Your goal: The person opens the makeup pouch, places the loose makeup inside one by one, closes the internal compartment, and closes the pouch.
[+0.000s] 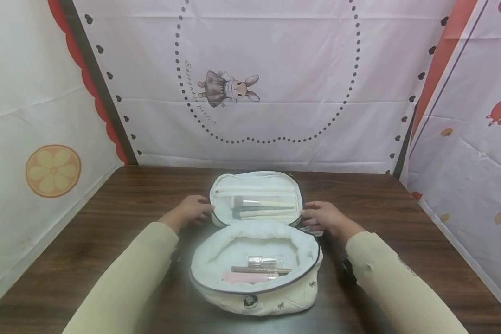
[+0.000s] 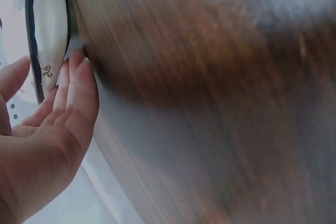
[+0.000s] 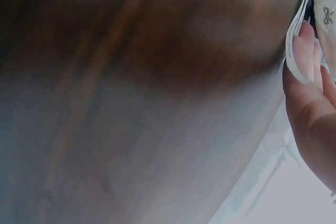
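Note:
A cream quilted makeup bag (image 1: 281, 299) lies open on the table, its lid (image 1: 256, 182) folded back to the far side. Makeup brushes (image 1: 267, 213) sit behind the lid's see-through pocket. Inside the bag are a silver-and-clear tube (image 1: 264, 261), a slim brown pen (image 1: 256, 270) and a pink tube (image 1: 246, 277). My left hand (image 1: 194, 211) is at the lid's left edge, fingers fairly straight along its outer side and thumb apart from them. At the right edge, my right hand (image 1: 323, 217) has its fingertips against the lid's side, with a white ribbon-like tag (image 3: 295, 40) across the fingers.
The dark wooden table (image 1: 384, 218) extends around the bag on both sides. A printed cloth (image 1: 275, 93) with a rabbit hangs behind its far edge, and more printed cloth borders the left and right sides.

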The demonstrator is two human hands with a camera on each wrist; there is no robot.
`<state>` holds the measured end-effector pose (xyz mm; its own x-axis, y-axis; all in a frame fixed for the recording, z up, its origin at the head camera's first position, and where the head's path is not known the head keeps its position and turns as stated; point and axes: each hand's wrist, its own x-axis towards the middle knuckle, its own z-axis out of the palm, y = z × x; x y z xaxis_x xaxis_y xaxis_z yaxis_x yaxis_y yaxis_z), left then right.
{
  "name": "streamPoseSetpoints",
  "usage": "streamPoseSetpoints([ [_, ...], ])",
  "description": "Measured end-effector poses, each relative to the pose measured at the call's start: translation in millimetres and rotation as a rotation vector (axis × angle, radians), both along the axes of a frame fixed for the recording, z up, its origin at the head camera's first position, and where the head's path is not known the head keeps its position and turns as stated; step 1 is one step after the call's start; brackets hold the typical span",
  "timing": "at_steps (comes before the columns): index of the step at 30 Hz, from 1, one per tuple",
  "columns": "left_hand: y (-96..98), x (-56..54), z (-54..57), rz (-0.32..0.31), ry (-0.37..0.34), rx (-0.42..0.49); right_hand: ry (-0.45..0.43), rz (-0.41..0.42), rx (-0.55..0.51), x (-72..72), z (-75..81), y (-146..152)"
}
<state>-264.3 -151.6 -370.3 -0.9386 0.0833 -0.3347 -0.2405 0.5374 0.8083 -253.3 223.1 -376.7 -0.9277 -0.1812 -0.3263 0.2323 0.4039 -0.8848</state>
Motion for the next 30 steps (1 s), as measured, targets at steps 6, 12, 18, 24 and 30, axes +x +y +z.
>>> streamPoseSetpoints([
  [6,1.1,2.6,1.2,0.004,-0.039,0.032,-0.01,0.032,0.001,-1.3,-0.3,0.5],
  [12,2.8,3.2,1.2,0.016,-0.043,0.049,-0.029,0.039,-0.004,-3.0,1.6,-1.2],
  [18,4.1,2.6,1.1,0.03,-0.039,0.052,-0.027,0.045,-0.007,-4.5,1.7,-3.2],
  [24,5.7,2.1,3.2,0.042,-0.038,0.048,-0.006,0.039,0.004,-4.8,1.7,-5.3],
  [30,6.1,1.4,2.4,0.054,-0.005,0.083,0.012,0.012,0.024,-5.7,2.3,-7.9],
])
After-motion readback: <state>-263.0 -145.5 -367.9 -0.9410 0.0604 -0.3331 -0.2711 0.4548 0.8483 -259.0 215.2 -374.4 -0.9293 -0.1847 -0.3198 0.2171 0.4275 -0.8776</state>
